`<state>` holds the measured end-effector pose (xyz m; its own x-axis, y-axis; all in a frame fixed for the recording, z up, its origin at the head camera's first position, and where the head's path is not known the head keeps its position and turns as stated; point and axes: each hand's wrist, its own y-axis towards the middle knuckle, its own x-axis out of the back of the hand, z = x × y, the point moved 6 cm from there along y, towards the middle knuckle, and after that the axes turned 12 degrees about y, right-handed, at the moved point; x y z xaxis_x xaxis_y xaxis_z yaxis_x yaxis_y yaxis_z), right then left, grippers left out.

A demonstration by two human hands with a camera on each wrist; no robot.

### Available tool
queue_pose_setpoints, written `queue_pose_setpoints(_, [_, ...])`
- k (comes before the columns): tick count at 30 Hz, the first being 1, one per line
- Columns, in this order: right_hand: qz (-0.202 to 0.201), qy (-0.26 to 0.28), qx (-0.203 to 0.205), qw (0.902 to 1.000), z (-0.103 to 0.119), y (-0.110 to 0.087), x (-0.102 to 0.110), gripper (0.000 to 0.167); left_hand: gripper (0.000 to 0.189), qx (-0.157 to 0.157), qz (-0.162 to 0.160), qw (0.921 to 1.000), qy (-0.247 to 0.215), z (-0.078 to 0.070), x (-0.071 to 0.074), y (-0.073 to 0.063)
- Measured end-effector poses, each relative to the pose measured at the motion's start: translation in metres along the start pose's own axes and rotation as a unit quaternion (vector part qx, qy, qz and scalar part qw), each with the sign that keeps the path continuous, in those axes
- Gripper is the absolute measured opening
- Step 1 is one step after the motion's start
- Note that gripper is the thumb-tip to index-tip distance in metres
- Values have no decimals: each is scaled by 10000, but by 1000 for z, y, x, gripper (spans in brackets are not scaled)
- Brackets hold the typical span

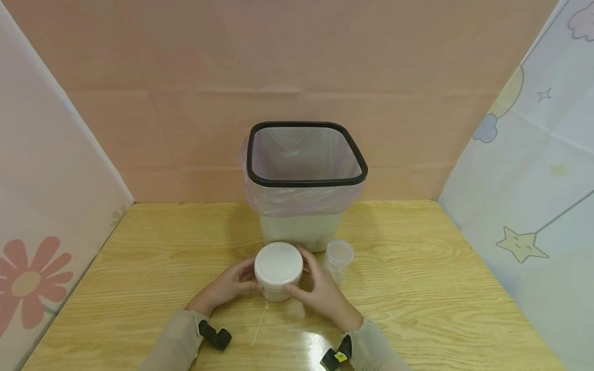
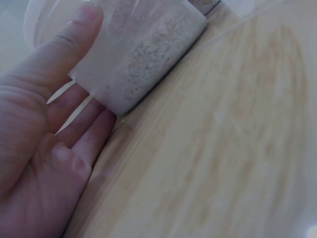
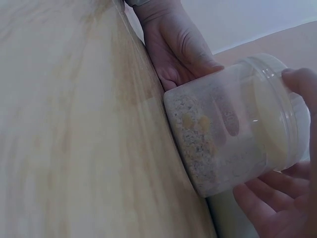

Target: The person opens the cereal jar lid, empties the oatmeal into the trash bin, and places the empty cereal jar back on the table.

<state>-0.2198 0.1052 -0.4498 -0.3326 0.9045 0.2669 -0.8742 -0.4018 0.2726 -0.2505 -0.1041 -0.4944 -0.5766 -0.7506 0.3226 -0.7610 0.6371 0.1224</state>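
A clear plastic jar with a white screw lid (image 1: pixel 279 265) stands upright on the table in the head view. Pale, flaky crumbs with some yellowish bits fill the lower part of the jar (image 3: pixel 218 134) in the right wrist view. From the left, my left hand (image 1: pixel 229 283) holds the jar's side between thumb and fingers. My right hand (image 1: pixel 322 293) grips it around the lid from the right; in the right wrist view the thumb lies on the lid's edge. Just beyond the right hand stands a clear plastic cup (image 1: pixel 339 255), partly hidden by that hand.
Behind the jar stands a pale bin (image 1: pixel 301 229) with a black rim and a thin purplish bag liner. On the wooden table (image 1: pixel 162 247) lies a thin pale strand (image 1: pixel 259 324) in front of the jar. Cloth walls close off the back and sides.
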Motion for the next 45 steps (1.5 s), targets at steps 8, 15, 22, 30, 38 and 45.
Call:
queue_pose_setpoints(8, [84,30,-4,10000,0,0,0,90,77,34,-39,9999,86,-2,0,0])
queue_pose_setpoints(15, [80,-397,253,9989,8,1,-1,92,77,41,-39,9999,-94,-5,0,-1])
queue_pose_setpoints(22, [85,-1375,892,9864,20,1,-6,93,78,38,-4,10000,-80,-7,0,-1])
queue_pose_setpoints(30, [-154,-1637,1127,9799,23,2,-7,77,77,41,-30,10000,25,-7,1,-1])
queue_pose_setpoints(38, [-93,-1784,1611,9706,29,3,-8,64,76,69,13,10000,9,-6,0,0])
queue_pose_setpoints(45, [-73,-1986,2014,9591,33,4,-7,62,78,39,20,10000,-49,-4,0,0])
